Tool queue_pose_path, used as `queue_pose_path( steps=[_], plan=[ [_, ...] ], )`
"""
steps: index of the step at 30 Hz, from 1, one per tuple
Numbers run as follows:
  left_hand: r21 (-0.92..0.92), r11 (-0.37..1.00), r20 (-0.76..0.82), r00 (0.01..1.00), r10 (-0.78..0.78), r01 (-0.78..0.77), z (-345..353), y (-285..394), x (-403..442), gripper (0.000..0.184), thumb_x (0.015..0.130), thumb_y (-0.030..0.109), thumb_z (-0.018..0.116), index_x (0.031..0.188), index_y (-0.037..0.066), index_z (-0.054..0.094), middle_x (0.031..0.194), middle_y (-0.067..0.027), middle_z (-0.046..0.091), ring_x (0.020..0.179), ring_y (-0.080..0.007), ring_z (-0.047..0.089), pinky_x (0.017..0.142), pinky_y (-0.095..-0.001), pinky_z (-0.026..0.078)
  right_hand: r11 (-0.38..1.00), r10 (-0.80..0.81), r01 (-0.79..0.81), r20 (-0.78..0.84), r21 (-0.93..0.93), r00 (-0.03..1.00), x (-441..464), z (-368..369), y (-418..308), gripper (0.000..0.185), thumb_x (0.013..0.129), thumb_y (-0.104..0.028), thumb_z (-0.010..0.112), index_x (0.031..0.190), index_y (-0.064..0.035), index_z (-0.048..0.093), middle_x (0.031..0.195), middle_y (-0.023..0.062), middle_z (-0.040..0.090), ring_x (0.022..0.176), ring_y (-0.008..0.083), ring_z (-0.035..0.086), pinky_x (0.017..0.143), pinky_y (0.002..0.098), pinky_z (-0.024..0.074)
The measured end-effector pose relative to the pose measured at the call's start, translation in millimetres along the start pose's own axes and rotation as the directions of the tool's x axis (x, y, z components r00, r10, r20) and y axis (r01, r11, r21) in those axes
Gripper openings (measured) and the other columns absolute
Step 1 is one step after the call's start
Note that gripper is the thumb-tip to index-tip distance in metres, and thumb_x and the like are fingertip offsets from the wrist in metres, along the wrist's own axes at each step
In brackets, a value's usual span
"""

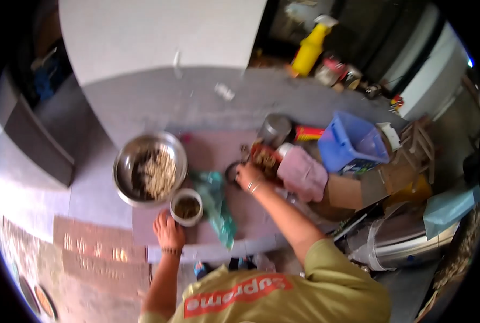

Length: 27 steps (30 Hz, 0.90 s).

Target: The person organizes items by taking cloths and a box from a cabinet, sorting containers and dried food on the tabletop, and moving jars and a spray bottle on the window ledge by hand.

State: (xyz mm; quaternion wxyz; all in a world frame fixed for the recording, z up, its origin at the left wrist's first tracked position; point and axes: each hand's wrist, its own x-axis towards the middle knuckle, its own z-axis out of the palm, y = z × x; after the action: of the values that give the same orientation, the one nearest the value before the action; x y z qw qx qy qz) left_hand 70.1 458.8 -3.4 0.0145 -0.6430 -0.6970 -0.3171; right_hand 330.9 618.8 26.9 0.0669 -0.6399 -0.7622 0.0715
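My left hand [168,230] rests on the table, fingers apart, at the lower left side of a small white bowl [199,216]. Dark greenish-brown contents fill part of that bowl. Behind it stands a large steel basin [122,185] with pale, chunky pieces inside. A crumpled green plastic bag [214,202] lies between my two hands. Over on the right, my right hand [246,176] has its fingers closed at the edge of a dark round lid-like piece [231,172]. Just beyond that hand is a red-sided container of brown pieces [266,159]; blur hides its details.
A metal canister [275,129], a pink cloth-like bundle [303,173] and a blue plastic bin [350,141] crowd the right side. Cardboard [345,190] lies near the bin. A yellow spray bottle [309,51] stands at the back. A large shiny metal vessel [407,239] is at lower right.
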Motion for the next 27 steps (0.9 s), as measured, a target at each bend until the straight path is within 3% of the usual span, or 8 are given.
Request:
queue_pose_path(
  steps=[6, 10, 14, 16, 22, 24, 26, 27],
  plan=[
    [-0.021, 0.999, 0.042, 0.999, -0.033, 0.034, -10, 9, 1, 0.019, 0.068, 0.008, 0.05, 0.086, 0.001, 0.053, 0.111, -0.0124, 0.047, 0.108, -0.0302, 0.039, 0.092, -0.0437, 0.025, 0.998, -0.028, 0.037, 0.151, -0.053, 0.988, 4, -8, -13, 0.017, 0.075, -0.009, 0.05, 0.09, -0.0035, 0.055, 0.102, 0.0191, 0.052, 0.087, 0.0315, 0.056, 0.071, 0.0368, 0.0476],
    [-0.012, 1.0, 0.035, 0.999, -0.018, 0.019, -9, 7, 1, 0.019, 0.068, 0.008, 0.049, 0.086, 0.001, 0.053, 0.11, -0.0125, 0.047, 0.108, -0.03, 0.04, 0.092, -0.0434, 0.025, 0.996, -0.038, 0.05, 0.15, -0.076, 0.988, 5, -4, -14, 0.016, 0.075, -0.006, 0.048, 0.089, -0.0021, 0.054, 0.101, 0.0185, 0.052, 0.087, 0.0308, 0.056, 0.071, 0.037, 0.0473],
    [-0.017, 1.0, 0.041, 0.999, -0.008, 0.009, -8, 7, 1, 0.019, 0.069, 0.009, 0.048, 0.086, 0.001, 0.053, 0.109, -0.0128, 0.048, 0.107, -0.0302, 0.04, 0.092, -0.0432, 0.026, 0.99, -0.13, 0.135, -0.097, 0.042, 0.987, 2, -25, -17, 0.008, 0.072, -0.006, 0.05, 0.079, -0.0033, 0.053, 0.081, 0.0188, 0.056, 0.072, 0.0337, 0.056, 0.061, 0.0403, 0.0446],
    [-0.018, 1.0, 0.061, 0.998, -0.019, 0.021, -9, 9, 1, 0.02, 0.069, 0.009, 0.048, 0.086, 0.001, 0.053, 0.109, -0.0132, 0.048, 0.107, -0.0302, 0.04, 0.092, -0.0432, 0.025, 0.988, -0.145, 0.147, 0.04, -0.048, 0.989, -3, -51, -21, 0.015, 0.075, -0.005, 0.046, 0.088, -0.0029, 0.053, 0.083, 0.0135, 0.059, 0.079, 0.0303, 0.058, 0.067, 0.0375, 0.0474],
    [0.006, 1.0, 0.076, 0.997, -0.013, 0.013, -6, 6, 1, 0.024, 0.07, 0.009, 0.048, 0.092, 0.001, 0.052, 0.108, -0.0143, 0.048, 0.107, -0.03, 0.04, 0.092, -0.0432, 0.025, 0.982, -0.11, 0.124, 0.099, -0.144, 0.989, 2, -43, 8, 0.013, 0.075, -0.007, 0.047, 0.082, -0.003, 0.057, 0.081, 0.0135, 0.061, 0.077, 0.0285, 0.059, 0.064, 0.0378, 0.0478],
    [0.007, 1.0, 0.086, 0.996, -0.005, 0.004, -6, 5, 0, 0.025, 0.07, 0.009, 0.048, 0.093, 0.001, 0.052, 0.108, -0.0144, 0.048, 0.106, -0.0301, 0.04, 0.092, -0.0431, 0.025, 0.974, -0.048, 0.077, 0.139, -0.213, 0.989, -17, -91, -13, 0.014, 0.076, -0.008, 0.046, 0.082, -0.0033, 0.058, 0.084, 0.0139, 0.061, 0.079, 0.0278, 0.06, 0.065, 0.0378, 0.0478],
    [0.015, 1.0, 0.083, 0.997, 0.001, -0.002, -4, 5, 0, 0.026, 0.07, 0.009, 0.048, 0.094, 0.001, 0.052, 0.107, -0.0147, 0.048, 0.106, -0.0301, 0.041, 0.092, -0.0432, 0.026, 0.975, -0.106, 0.083, -0.101, -0.206, 0.989, -19, -101, -15, 0.013, 0.077, -0.009, 0.045, 0.082, -0.0042, 0.057, 0.083, 0.015, 0.06, 0.079, 0.028, 0.059, 0.063, 0.0383, 0.0473],
    [0.016, 1.0, 0.084, 0.996, 0.004, -0.006, -5, 6, -1, 0.026, 0.07, 0.009, 0.048, 0.094, 0.001, 0.052, 0.107, -0.0147, 0.048, 0.106, -0.0301, 0.041, 0.092, -0.0432, 0.026, 0.996, -0.041, 0.031, -0.128, -0.082, 0.991, -18, -104, -18, 0.01, 0.078, -0.01, 0.046, 0.081, -0.0033, 0.053, 0.08, 0.0156, 0.06, 0.076, 0.0286, 0.06, 0.06, 0.0391, 0.0463]
  ],
)
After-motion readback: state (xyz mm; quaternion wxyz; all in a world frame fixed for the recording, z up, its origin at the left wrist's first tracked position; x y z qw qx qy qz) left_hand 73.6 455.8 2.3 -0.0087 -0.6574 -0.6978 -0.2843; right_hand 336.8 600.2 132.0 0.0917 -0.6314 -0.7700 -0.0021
